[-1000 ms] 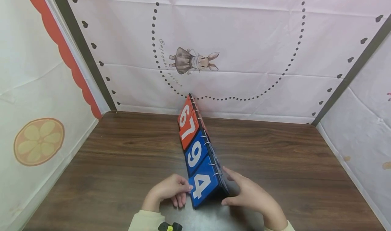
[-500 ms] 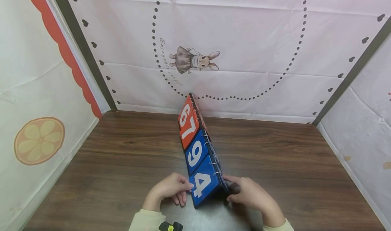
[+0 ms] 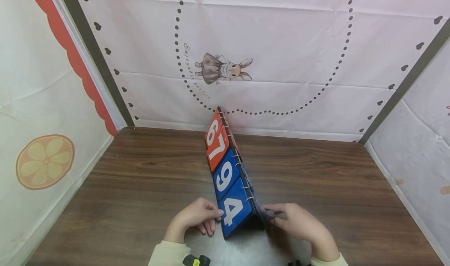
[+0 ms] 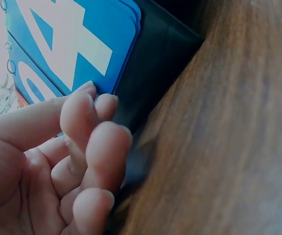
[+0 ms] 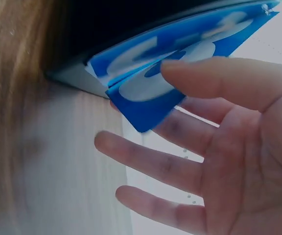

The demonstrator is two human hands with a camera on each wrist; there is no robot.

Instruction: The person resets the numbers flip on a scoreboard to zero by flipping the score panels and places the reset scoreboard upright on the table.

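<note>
- Standing tented on the bench (image 3: 147, 172), the flip scoreboard (image 3: 228, 174) shows red far off, blue nearer, white digits!
- Left wrist: left grip (image 4: 65, 169) seemingly pinches its lower edge.
- Right wrist: right grip (image 5: 229, 147) pinches a bowed blue card (image 5: 143, 107); card-turning looks underway, and next calls for lifting it clear.

You've got a brown wood-grain table (image 3: 334, 172), pale cloth (image 3: 281, 35) behind and both sides. Facing you: sideways rabbit print (image 3: 225, 68), dotted curve (image 3: 177, 35), small dark hearts (image 3: 97, 26). On your left: red scalloped band (image 3: 71, 49), fruit-slice print (image 3: 45, 162). Dark stripes (image 3: 97, 55) edge the back panel.
</note>
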